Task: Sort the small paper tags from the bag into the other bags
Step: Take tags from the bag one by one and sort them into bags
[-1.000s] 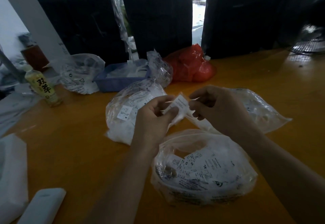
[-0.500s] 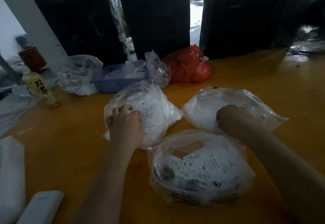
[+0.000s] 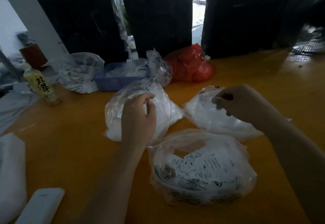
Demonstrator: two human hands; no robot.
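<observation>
My left hand [image 3: 139, 116] rests with curled fingers on top of the bulging clear plastic bag of white tags on the left [image 3: 140, 111], the fingertips pressed into its crinkled film; whether they pinch the film or a tag I cannot tell. My right hand [image 3: 241, 102] hangs over the flatter clear plastic bag of white tags on the right [image 3: 211, 118], fingers bent loosely with thumb and forefinger close together near the bag's mouth, and I cannot make out anything between them. Nearest to me, between my forearms, lies the big clear plastic bag of printed paper tags [image 3: 202, 174], its mouth turned up and open, with size letters such as XS and XL readable on the slips inside; its rim touches the left bag. All three sit on the orange-yellow wooden table [image 3: 79, 144]. Farther back a blue plastic basket [image 3: 116, 81] holds white material, with a crumpled clear printed bag [image 3: 160, 68] just beside it and a red plastic bag [image 3: 190, 65] behind that. To the left of the basket is another clear bag with printed marks [image 3: 79, 74], then a yellow drink bottle with black characters [image 3: 42, 86]. A white flat rectangular object [image 3: 40, 206] lies at the near left corner, beside a white foam-like sheet [image 3: 10, 171]. Black wrapped bundles [image 3: 158, 16] stand along the far edge.
</observation>
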